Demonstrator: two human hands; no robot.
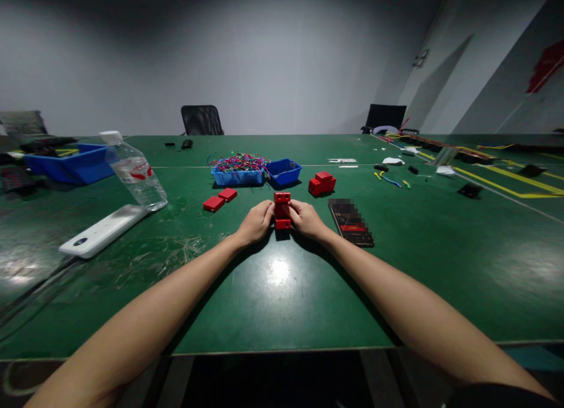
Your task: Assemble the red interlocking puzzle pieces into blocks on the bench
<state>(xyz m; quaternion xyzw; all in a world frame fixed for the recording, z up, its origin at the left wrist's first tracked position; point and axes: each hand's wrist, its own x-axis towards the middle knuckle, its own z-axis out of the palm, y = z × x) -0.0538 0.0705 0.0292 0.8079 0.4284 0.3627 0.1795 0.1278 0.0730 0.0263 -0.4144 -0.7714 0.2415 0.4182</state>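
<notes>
Between my two hands a red block-shaped part with small holes is held upright, just over the green table. My left hand grips its left side, fingers closed. On its right side my right hand pinches it with thumb and fingers. Two flat red pieces lie to the left on the table. Beyond my right hand sits a red stepped block. A phone lies to the right of my right hand.
Behind the hands stand a blue tray full of coloured wires and a smaller blue tray. On the left are a tilted plastic bottle, a white device and a blue bin. Pliers lie at right.
</notes>
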